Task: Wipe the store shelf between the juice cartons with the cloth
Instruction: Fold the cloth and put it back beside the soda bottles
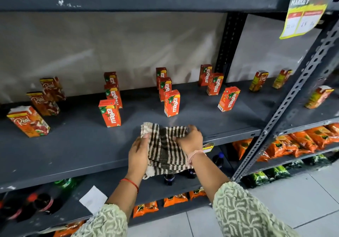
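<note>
Left hand (138,152), right hand (190,141), both clenched

Brown-and-cream checked cloth (166,145) bunched, draped over grey shelf (77,145) front edge; orange Maaza cartons (172,103) upright behind.

On the grey metal shelf (77,145) I count nine small orange Maaza juice cartons (110,113), standing in four rows that run from the front edge toward the back: three, three, two and one. Toward the left edge I see three larger red-orange Real juice cartons (29,121). Past the grey perforated upright (286,112), toward the right edge, I count three yellow-orange Real cartons (258,81). That makes fifteen cartons. I see one brown-and-cream checked cloth (165,145), held in two hands, and one yellow paper price sign (304,12) hanging above.
</note>
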